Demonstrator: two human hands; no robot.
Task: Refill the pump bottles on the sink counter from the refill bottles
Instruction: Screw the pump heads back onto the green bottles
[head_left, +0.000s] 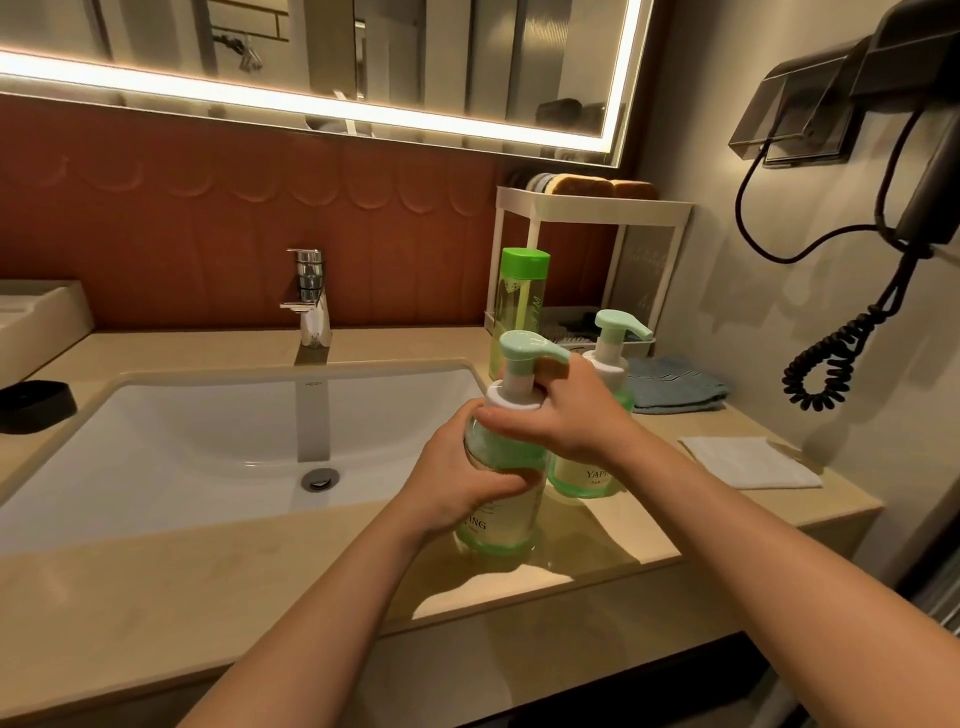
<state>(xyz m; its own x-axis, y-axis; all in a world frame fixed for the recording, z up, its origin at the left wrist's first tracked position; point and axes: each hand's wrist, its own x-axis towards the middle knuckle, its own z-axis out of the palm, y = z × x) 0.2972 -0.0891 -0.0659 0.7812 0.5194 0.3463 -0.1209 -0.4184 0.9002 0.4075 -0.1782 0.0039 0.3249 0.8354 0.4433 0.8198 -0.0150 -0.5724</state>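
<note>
A clear pump bottle (511, 512) with a pale green pump head stands on the beige counter (597, 545) to the right of the sink. My left hand (457, 473) grips its body. My right hand (563, 410) grips the white collar under the pump head. A second, matching pump bottle (602, 358) stands just behind and to the right, partly hidden by my right hand. A tall, yellow-green refill bottle (519, 296) with a green cap stands upright behind both.
A white sink basin (208, 431) with a chrome tap (310, 296) lies to the left. At the back right stand a white rack (592, 208), a folded blue cloth (675, 384) and a white napkin (748, 460). A wall hair dryer with a coiled cord (836, 358) hangs at right.
</note>
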